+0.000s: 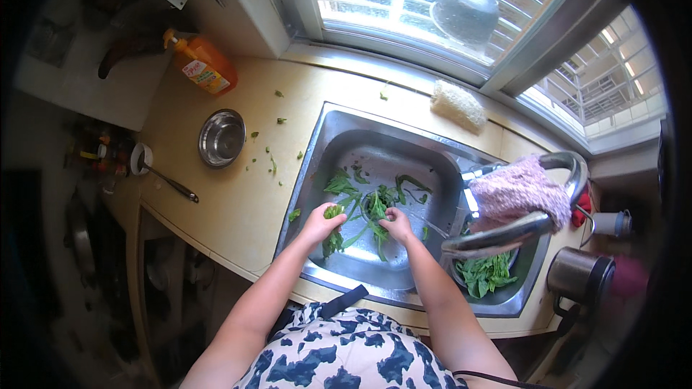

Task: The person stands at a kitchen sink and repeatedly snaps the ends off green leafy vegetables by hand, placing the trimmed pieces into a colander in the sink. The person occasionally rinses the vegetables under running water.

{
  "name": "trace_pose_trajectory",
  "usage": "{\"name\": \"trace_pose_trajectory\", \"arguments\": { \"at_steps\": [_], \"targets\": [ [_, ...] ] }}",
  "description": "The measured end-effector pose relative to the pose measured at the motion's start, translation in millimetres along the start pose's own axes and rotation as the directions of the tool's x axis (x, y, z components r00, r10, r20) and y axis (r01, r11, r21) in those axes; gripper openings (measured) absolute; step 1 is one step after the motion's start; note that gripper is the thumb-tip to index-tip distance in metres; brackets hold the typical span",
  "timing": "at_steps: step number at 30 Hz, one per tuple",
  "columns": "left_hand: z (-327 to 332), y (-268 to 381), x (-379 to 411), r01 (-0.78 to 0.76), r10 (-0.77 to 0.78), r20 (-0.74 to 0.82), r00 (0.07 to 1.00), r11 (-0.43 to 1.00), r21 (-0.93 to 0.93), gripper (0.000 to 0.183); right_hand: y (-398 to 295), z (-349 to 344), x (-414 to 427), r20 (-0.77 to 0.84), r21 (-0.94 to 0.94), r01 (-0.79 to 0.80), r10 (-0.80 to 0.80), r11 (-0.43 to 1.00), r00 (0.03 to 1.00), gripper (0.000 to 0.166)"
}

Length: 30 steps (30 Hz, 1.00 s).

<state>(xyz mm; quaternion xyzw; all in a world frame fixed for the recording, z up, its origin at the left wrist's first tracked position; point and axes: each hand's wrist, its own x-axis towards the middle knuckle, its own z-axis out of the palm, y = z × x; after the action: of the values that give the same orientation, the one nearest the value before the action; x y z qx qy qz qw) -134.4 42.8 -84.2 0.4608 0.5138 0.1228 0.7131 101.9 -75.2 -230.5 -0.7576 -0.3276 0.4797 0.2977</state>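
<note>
My left hand [323,222] grips a bunch of leafy greens [333,243] over the left basin of the stainless steel sink [367,275]. To its right, my right hand [399,225] pinches some greens [379,206] by the round drain in the basin floor. Loose leaves [340,182] lie on the metal beyond my left hand, and darker stems [408,186] rest toward the right side. A pile of greens [486,275] sits in a bowl in the right basin. My right fingertips are partly hidden among the leaves.
The faucet [497,240], draped with a pink cloth [519,192], arches over the right basin. On the left counter stand a metal bowl [221,138] and an orange pump bottle [208,67], with leaf scraps nearby. A loofah [458,106] lies below the window; a metal pot [578,275] stands right.
</note>
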Motion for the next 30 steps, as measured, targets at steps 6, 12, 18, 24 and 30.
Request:
{"name": "trace_pose_trajectory", "arguments": {
  "at_steps": [6,12,18,24,30],
  "targets": [
    [46.2,5.4,33.3,-0.082,0.076,0.048,0.996,0.988,0.13,0.039,-25.4,-42.7,-55.4,-0.086,0.236,0.164,-0.148,0.958,0.985,0.031],
    [116.8,41.0,26.9,-0.248,0.244,0.052,0.968,0.918,0.309,0.048,-69.9,-63.7,-122.4,-0.38,0.083,0.275,-0.225,0.958,0.897,0.026],
    [151.3,32.8,24.5,-0.239,0.242,-0.004,0.97,0.962,0.136,0.034,-96.1,-72.1,-163.4,-0.486,-0.084,0.293,-0.296,0.952,0.822,0.03],
    [153.3,66.2,1.4,-0.247,0.189,0.252,0.949,0.943,0.223,0.025,-82.8,-91.2,-165.9,-0.577,-0.267,0.358,-0.446,0.895,0.685,0.032],
    [151.4,78.0,-6.4,-0.289,0.176,0.342,0.923,0.904,0.314,0.02,-115.9,-121.4,-163.5,-0.564,-0.291,0.41,-0.502,0.864,0.656,0.025]
  ]
}}
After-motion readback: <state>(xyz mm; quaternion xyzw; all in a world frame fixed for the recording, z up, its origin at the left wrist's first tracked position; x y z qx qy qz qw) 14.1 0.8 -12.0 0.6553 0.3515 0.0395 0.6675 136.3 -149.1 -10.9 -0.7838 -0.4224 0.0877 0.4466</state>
